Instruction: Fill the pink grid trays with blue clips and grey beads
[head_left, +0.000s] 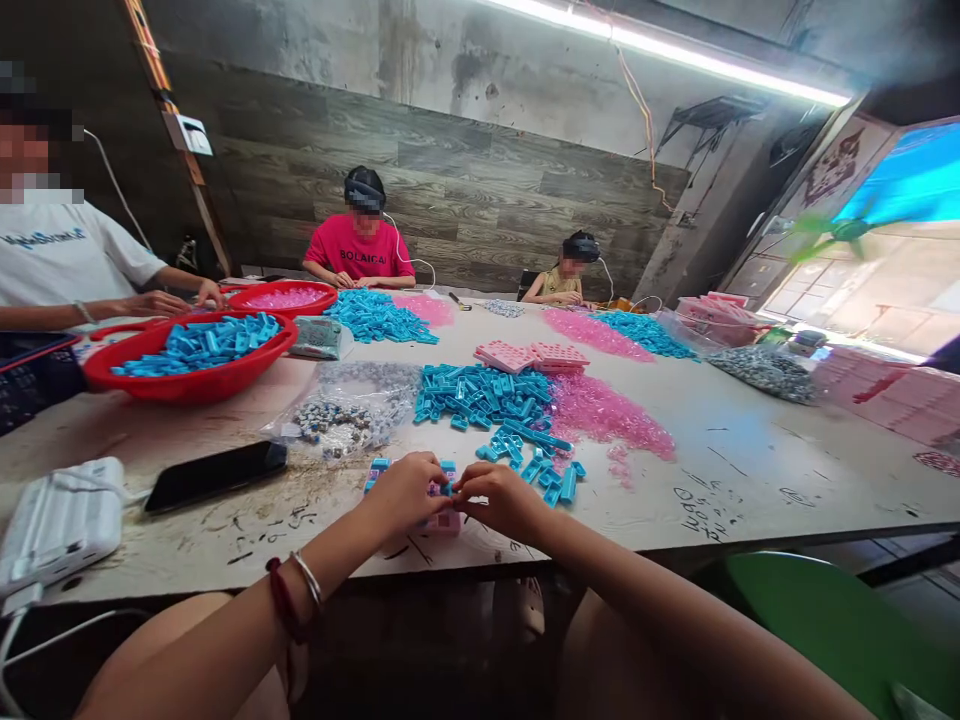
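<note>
Close to the table's front edge, my left hand (407,490) and my right hand (499,497) meet at the fingertips over a pink tray (446,522) with blue pieces in it. Both hands are closed in a pinch around a small blue piece (448,489), mostly covered by the fingers. Just beyond my hands lies a pile of blue plastic pieces (480,393), with loose ones trailing toward my right hand. Clear pink pieces (607,415) spread to the right of that pile, and pink trays (531,356) rest behind it.
A black phone (217,475), a white power bank (64,520) and a bag of small metallic parts (337,410) lie left. A red basket (191,385) holds blue pieces. Three people sit around the table (750,440). A green stool (817,630) stands at the lower right.
</note>
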